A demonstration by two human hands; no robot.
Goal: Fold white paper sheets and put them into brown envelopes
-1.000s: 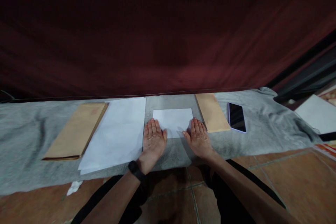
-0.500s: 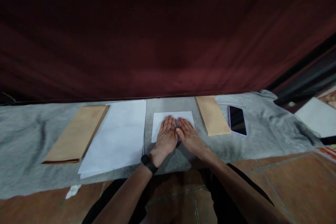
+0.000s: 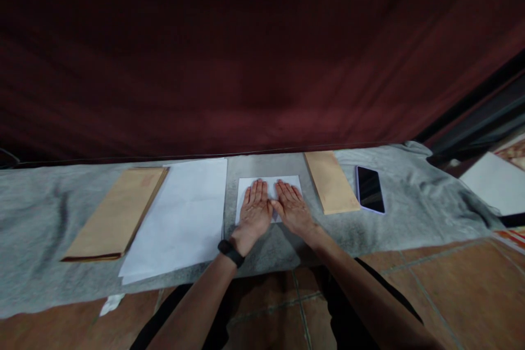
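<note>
Under both palms lies a folded white sheet of paper [image 3: 273,185] on the grey cloth. My left hand [image 3: 256,209] rests flat on its left part with the fingers stretched out, a black band round the wrist. On the right part my right hand [image 3: 293,209] is also flat, fingers extended, its thumb meeting the left one. The sheet's lower edge is partly hidden by the hands. Left of it is a stack of larger white sheets [image 3: 184,213]. A single-looking brown envelope [image 3: 331,183] lies to the right.
A pile of brown envelopes [image 3: 117,210] lies at the far left. A phone [image 3: 370,188] with a purple edge is right of the envelope. The grey cloth [image 3: 418,202] ends at a tiled floor [image 3: 463,284], where a crumpled white scrap [image 3: 111,304] lies. A dark red curtain [image 3: 246,76] hangs behind.
My hands have slid slightly apart over the folded paper, the left one moving left and the right one a little right. More of the sheet shows between them.
</note>
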